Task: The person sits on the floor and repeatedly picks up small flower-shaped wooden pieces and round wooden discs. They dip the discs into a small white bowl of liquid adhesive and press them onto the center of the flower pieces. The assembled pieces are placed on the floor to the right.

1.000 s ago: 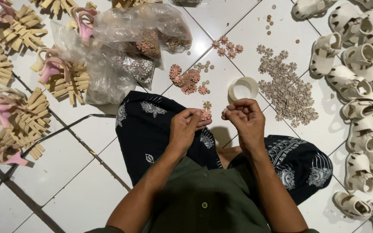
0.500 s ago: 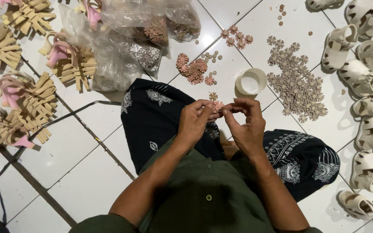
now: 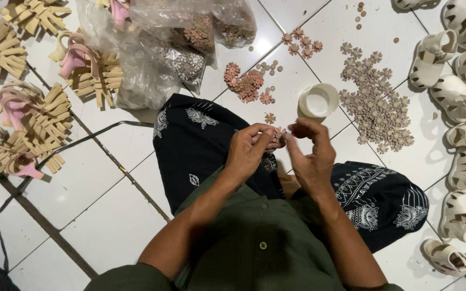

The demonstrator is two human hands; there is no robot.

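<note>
I sit cross-legged on a white tiled floor in black patterned trousers. My left hand (image 3: 249, 151) pinches a small pink flower-shaped ornament (image 3: 278, 134) at its fingertips. My right hand (image 3: 311, 153) meets it from the right, thumb and forefinger closed on the same small piece. Just beyond the hands stands a roll of white tape (image 3: 319, 101). A pile of beige flower ornaments (image 3: 376, 108) lies to the right of it, and a smaller pile of pink ones (image 3: 246, 83) to the left.
Cream child sandals (image 3: 459, 108) line the right edge. Tan and pink sandal straps (image 3: 33, 124) are spread on the left. Clear plastic bags (image 3: 173, 48) of ornaments lie at the top. A dark cord (image 3: 82, 141) runs over the tiles at left.
Both hands stay together at the small ornament, fingers shifting slightly. The view has tilted, so everything sits a little lower and to the right in frame.
</note>
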